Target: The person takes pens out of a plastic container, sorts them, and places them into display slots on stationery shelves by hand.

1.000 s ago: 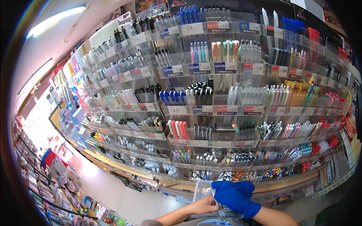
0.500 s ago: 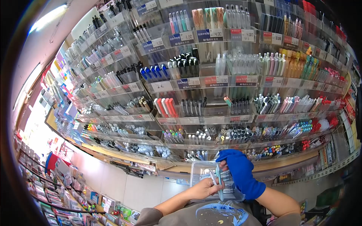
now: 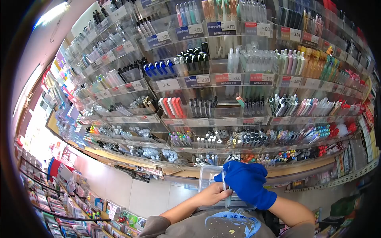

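My left hand (image 3: 214,193) is closed around the lower part of a slim pen (image 3: 225,183) that stands nearly upright in front of me. A blue cloth (image 3: 248,180) covers my right hand from the wrist to the fingertips and is bunched against the pen's upper part; the fingers beneath it are hidden. Under both hands a clear plastic box (image 3: 205,173) rests close to my body. More pens were visible inside it a moment ago, but my hands now block most of that view.
A tall display rack of clear shelves (image 3: 214,121) with rows of pens and price labels (image 3: 228,26) fills the space ahead. Its wooden ledge (image 3: 285,171) runs just beyond the box. Low shelves of goods (image 3: 75,198) stand at the left, beside the tiled floor (image 3: 151,196).
The blue cloth has moved left and now covers the right fingers that showed before. The pens between my hands have come together and turned more upright. The view has shifted slightly.
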A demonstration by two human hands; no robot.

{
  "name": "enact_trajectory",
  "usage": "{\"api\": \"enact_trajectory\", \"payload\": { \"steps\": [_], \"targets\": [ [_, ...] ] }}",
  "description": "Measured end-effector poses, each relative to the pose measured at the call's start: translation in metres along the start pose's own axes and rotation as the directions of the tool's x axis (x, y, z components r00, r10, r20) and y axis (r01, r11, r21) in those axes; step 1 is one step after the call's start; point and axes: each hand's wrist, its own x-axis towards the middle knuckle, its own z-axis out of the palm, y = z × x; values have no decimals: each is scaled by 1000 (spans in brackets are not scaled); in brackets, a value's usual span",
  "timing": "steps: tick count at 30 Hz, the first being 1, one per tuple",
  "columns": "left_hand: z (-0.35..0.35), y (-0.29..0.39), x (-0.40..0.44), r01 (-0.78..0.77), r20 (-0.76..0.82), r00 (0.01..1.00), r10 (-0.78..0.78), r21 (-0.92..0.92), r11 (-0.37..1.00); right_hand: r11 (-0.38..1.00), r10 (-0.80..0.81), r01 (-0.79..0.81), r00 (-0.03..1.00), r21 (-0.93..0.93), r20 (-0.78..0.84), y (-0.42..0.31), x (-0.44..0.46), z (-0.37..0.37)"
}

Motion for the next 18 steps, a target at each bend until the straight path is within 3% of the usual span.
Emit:
{"api": "enact_trajectory", "payload": {
  "steps": [2, 4, 6, 8, 9, 10, 11, 13, 18],
  "targets": [
    [1, -4, -1, 67, -68, 996, -64, 42, 997, 919, 51, 14, 987, 394, -153, 8, 2, 1],
    [6, -2, -3, 94, -148, 985, -87, 45, 995, 922, 134, -55, 974, 384, -182, 12, 0, -1],
    [11, 2, -3, 36, -234, 971, -41, -27, 999, 755, 368, -203, 918, 624, -146, 10, 2, -3],
    [17, 4, 0, -117, -335, 940, 58, -158, 980, 220, 646, -308, 757, 926, 98, 2, 6, -6],
    [15, 0, -1, -92, -310, 950, 30, -185, 978, 599, 511, -308, 858, 739, -57, 4, 8, -10],
    [15, 0, -1, -81, -318, 948, 3, -233, 969, 874, 313, -228, 940, 429, -139, 8, 12, -17],
    [14, 0, -1, -71, -325, 946, -25, -281, 957, 995, 88, -82, 987, 51, -133, 11, 14, -20],
    [14, -5, 1, -109, -374, 927, -11, -299, 948, 987, 57, -26, 980, 160, -191, 15, 5, 2],
    [15, 5, 3, -107, -461, 887, 20, -163, 981, 766, 380, -326, 925, 555, 19, 13, 3, 5]
  ]
}}
